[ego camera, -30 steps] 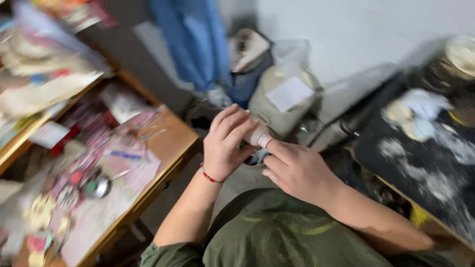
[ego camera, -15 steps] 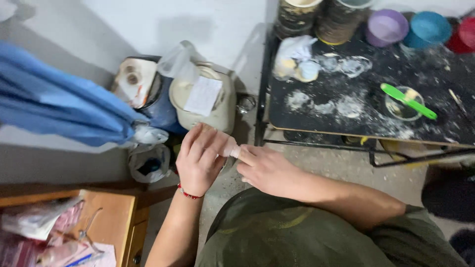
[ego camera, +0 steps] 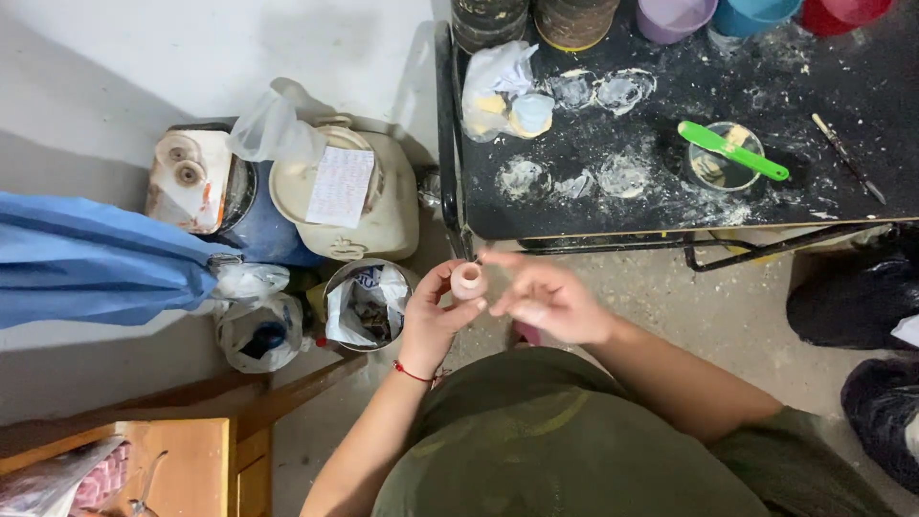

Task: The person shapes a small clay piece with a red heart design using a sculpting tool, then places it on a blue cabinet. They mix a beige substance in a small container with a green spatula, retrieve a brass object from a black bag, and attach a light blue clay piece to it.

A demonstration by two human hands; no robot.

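Cup [ego camera: 467, 280]: small, pinkish, held up betw. both hands, just below worktop [ego camera: 670, 206] edge
Left hand [ego camera: 431, 321]: fingers pinched on cup
Right hand [ego camera: 550, 299]: loosely open, fingertips beside cup

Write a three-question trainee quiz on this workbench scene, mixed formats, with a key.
1. True or false: the left hand holds the small pink cylinder.
2. The green spatula lies across: A) a small round cup, B) a purple bowl, C) the floor.
3. Fill in: the right hand is beside the cylinder with fingers ____.

Key: 1 true; 2 A; 3 spread open, gripping nothing.
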